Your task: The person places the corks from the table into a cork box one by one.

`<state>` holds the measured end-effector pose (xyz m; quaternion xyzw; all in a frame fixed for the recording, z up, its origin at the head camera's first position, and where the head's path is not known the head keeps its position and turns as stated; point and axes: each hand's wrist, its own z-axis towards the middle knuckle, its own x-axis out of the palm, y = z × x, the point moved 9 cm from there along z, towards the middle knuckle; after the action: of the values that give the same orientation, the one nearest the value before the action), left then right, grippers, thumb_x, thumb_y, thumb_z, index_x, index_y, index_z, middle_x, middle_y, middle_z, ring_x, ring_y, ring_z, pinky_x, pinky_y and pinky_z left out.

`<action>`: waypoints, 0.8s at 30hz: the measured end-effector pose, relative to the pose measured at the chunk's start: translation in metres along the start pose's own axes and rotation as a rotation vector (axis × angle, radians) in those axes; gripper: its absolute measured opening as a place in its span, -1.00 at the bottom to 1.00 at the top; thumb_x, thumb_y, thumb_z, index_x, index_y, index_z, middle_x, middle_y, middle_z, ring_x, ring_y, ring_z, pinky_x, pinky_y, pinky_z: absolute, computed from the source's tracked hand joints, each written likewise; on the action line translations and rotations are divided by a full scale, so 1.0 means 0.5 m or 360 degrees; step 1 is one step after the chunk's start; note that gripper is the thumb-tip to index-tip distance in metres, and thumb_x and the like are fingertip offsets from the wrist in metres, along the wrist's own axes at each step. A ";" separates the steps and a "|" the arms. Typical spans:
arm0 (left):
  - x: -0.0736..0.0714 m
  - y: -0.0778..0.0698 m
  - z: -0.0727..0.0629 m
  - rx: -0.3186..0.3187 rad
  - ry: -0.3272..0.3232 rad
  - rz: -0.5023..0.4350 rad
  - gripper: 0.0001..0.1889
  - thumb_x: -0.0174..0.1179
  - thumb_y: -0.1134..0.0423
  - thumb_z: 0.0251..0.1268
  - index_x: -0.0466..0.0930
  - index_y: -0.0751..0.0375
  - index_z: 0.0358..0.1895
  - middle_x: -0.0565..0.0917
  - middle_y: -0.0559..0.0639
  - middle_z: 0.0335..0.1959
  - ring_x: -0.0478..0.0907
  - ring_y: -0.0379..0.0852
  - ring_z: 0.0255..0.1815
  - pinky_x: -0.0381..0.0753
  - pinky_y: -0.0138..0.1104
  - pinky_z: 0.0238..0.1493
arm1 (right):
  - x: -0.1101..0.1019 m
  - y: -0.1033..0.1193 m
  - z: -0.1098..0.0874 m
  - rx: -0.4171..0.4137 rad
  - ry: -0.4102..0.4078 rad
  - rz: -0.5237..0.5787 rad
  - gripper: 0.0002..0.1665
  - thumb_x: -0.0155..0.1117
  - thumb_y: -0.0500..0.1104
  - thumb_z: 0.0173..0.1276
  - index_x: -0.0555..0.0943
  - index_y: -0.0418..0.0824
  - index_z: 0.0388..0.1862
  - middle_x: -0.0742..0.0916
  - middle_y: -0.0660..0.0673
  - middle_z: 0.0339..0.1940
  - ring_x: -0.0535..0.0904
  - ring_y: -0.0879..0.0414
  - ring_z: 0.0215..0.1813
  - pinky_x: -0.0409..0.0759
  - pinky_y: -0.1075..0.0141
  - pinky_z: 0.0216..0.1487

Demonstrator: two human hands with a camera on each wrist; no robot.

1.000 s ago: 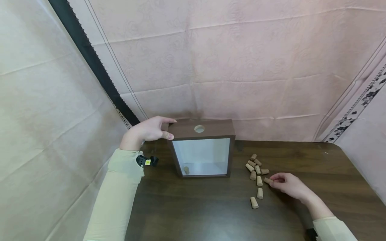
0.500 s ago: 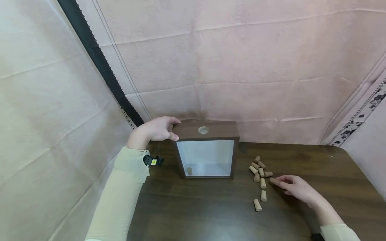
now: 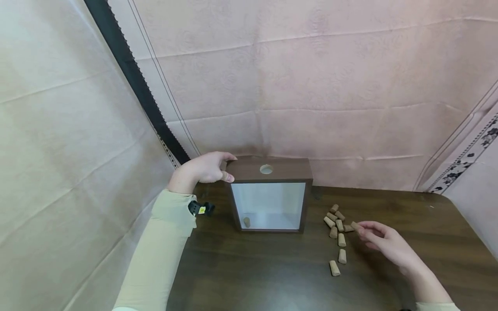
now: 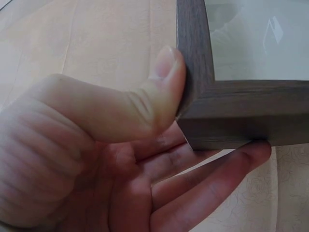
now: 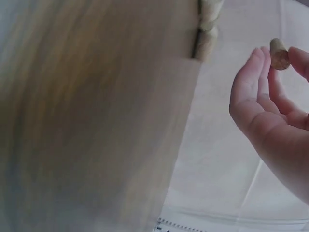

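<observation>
Fingers (image 5: 248, 79) of my right hand (image 3: 385, 244) are pinching a tapered cork stopper (image 5: 279, 55) by their tips. A second ago it was lying low at the right of the loose stoppers (image 3: 339, 225); now it is tilting upward in my grasp, apparently just clear of the table (image 3: 249, 268). I am taking that to mean the picking-up is done and the stopper is free to be carried. In the head view it is hovering just beside the nearest of the loose ones, which are lying in a tight cluster, with two more straggling toward me.

Well to the left, the wood-grain shadow box (image 3: 289, 169) is standing upright, its round hole (image 3: 266, 169) facing up. Behind its front pane (image 3: 268, 201) a single stopper (image 3: 247, 222) is resting in the lower left corner. My left hand (image 3: 202, 168) is gripping the box's upper left corner, thumb against the frame and fingers reaching over the top, so it seems to be staying steady. Behind everything, pale patterned cloth (image 3: 311, 86) is hanging.
</observation>
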<state>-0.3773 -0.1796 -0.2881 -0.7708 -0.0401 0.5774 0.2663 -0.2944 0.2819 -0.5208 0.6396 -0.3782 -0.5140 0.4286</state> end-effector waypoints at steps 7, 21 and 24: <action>0.001 0.001 0.000 0.0006 0.0005 -0.0006 -0.30 0.40 0.22 0.48 0.37 0.06 0.62 0.45 0.21 0.54 0.40 0.24 0.49 0.38 0.22 0.49 | 0.016 0.059 -0.001 -0.0162 -0.0069 0.0145 -0.43 0.25 -0.14 0.68 0.42 -0.51 0.43 0.75 -0.10 0.10 0.70 0.30 0.07 0.73 0.32 0.07; 0.002 0.004 -0.002 0.0041 -0.0013 0.0002 -0.32 0.38 0.21 0.50 0.37 0.06 0.62 0.41 0.19 0.57 0.37 0.24 0.52 0.33 0.25 0.50 | 0.064 0.166 -0.014 -0.0374 -0.0284 0.0653 -0.65 0.26 -0.17 0.67 0.59 -0.28 0.31 0.78 0.00 0.02 0.76 0.20 0.04 0.71 0.38 0.06; 0.002 0.006 -0.002 0.0032 -0.0014 -0.0011 -0.31 0.38 0.21 0.50 0.37 0.04 0.62 0.40 0.19 0.58 0.36 0.25 0.53 0.33 0.26 0.50 | 0.069 0.183 -0.012 -0.0432 -0.0314 0.0781 -0.71 0.23 -0.18 0.68 0.62 -0.22 0.27 0.79 0.00 0.02 0.76 0.21 0.05 0.70 0.39 0.09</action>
<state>-0.3768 -0.1822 -0.2899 -0.7653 -0.0380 0.5804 0.2759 -0.2863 0.2195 -0.4459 0.4129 -0.4890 -0.5007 0.5828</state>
